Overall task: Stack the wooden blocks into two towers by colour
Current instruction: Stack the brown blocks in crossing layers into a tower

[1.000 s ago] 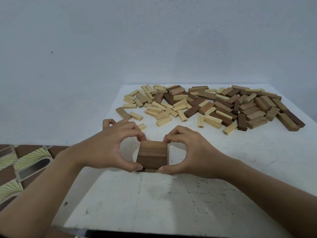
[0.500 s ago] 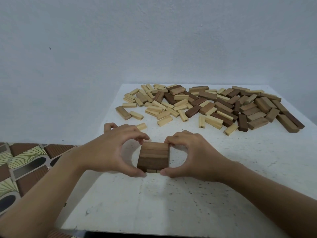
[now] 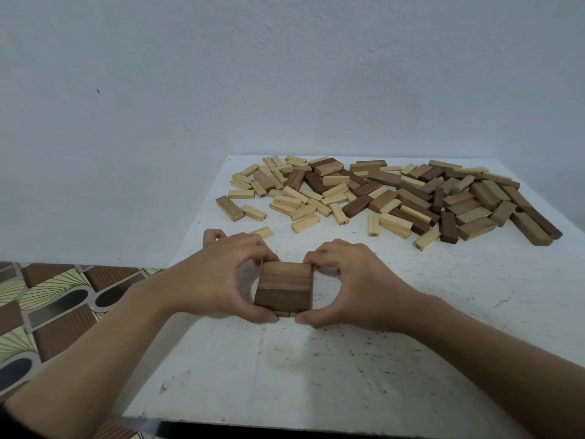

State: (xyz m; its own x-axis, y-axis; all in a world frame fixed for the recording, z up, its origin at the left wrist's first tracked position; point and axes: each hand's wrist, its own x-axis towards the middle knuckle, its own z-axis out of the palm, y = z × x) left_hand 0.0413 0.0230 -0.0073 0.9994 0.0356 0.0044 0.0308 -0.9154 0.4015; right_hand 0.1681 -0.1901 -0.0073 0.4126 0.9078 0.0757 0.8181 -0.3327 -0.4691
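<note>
A low stack of dark brown blocks stands on the white table, its top layer three blocks side by side over a lower layer whose ends show beneath. My left hand grips the stack's left side, thumb at the near corner and fingers at the far corner. My right hand grips the right side the same way. Farther back lies a scattered heap of loose blocks: several pale ones toward the left and several dark brown ones toward the right, mixed in the middle.
A grey-white wall rises behind the table. The table's left edge drops to a patterned brown and green floor. A single dark block and a pale block lie apart near the table's left edge.
Both hands stay clasped round the dark stack. The camera has tilted slightly, so more of the stack's top face shows.
</note>
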